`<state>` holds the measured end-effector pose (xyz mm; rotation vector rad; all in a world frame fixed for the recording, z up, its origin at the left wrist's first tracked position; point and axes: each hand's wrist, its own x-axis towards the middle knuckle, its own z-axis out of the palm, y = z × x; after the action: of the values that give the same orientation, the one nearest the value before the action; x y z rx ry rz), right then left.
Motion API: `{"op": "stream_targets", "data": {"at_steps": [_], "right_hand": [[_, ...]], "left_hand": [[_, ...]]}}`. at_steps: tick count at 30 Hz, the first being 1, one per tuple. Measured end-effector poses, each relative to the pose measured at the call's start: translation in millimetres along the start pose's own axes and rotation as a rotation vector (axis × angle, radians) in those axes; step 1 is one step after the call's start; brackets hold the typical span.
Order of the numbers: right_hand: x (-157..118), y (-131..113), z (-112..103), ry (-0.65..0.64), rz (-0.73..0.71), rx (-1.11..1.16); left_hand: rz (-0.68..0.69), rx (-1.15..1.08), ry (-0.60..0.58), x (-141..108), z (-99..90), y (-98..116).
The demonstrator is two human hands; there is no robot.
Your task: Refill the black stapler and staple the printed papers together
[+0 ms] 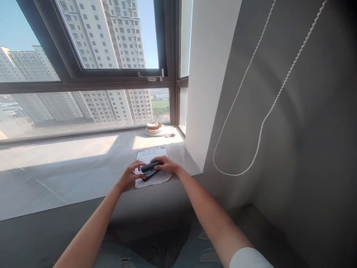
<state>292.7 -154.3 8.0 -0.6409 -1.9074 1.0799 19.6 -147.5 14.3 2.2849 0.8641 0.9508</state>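
Observation:
A black stapler (150, 170) lies above a sheet of paper with writing (156, 180) at the front edge of the windowsill. At its left end are the fingers of my left hand (130, 176), thumb below and fingers above, closed round it. My right hand (166, 165) grips the other end, with the thumb on the near side and the fingers over the far side. The stapler's two long parts are spread a little apart at the left end. Part of the paper is hidden under the stapler and hands.
On the pale windowsill (78, 182), a stack of round plates or lids (154, 129) stands near the window corner, with small dark bits beside it. A beaded cord (259, 137) hangs in a loop at the right wall.

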Motion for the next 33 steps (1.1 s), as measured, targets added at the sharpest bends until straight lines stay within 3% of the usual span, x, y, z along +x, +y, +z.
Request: {"op": "stream_targets", "data": {"at_steps": [6, 14, 17, 23, 27, 33], "right_hand": [[0.6, -4.9, 1.4, -0.058, -0.008, -0.043], [1.1, 12.0, 4.4, 0.197, 0.023, -0.158], [1.7, 16.8, 4.3, 0.307, 0.066, -0.182], [3.6, 18.6, 6.1, 0.28, 0.114, -0.229], [-13.9, 15.2, -4.3, 0.304, 0.174, -0.238], [-59.0, -1.9, -36.3, 0.354, 0.265, -0.299]], "left_hand": [[-0.014, 0.014, -0.062, 4.0, -0.7, -4.8], [-0.136, 0.1, -0.133, 6.0, 9.5, -31.1], [-0.184, 0.131, -0.062, 7.0, 10.7, -40.9], [-0.259, 0.091, 0.217, 12.1, 8.7, -56.2], [-0.263, 0.073, 0.25, 12.7, 11.1, -61.9], [-0.298, -0.006, 0.288, 11.8, 11.0, -59.7]]}}
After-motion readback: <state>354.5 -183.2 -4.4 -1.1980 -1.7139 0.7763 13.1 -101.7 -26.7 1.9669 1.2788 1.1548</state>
